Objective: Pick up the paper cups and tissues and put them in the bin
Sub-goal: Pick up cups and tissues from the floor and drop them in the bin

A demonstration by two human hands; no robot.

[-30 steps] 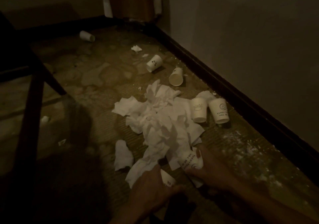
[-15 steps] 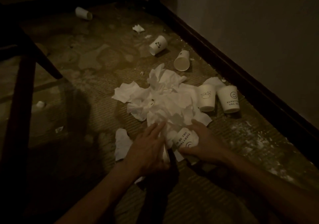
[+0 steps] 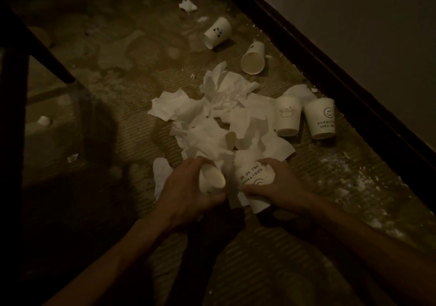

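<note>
On dim carpet (image 3: 113, 98), five loose cups (image 3: 287, 116) lie beyond one tissue pile (image 3: 226, 107). At its near edge, left hand (image 3: 186, 195) and right hand (image 3: 280, 183) each grip a cup (image 3: 212, 180).

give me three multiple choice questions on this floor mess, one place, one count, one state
1. Where is the white paper cup with the panda print?
A) on its side on the floor, beyond the white tissue pile
B) in a bin
C) on a chair seat

2. How many white paper cups stand mouth-down just right of the tissue pile?
A) one
B) two
C) four

3. What is the right hand doing?
A) lying flat on the floor
B) hanging idle
C) gripping a white paper cup with black lettering

1 A, it lies tipped over past the pile.
2 B, the frog-print cup and the smiley cup.
3 C, its fingers curl round it.
</note>
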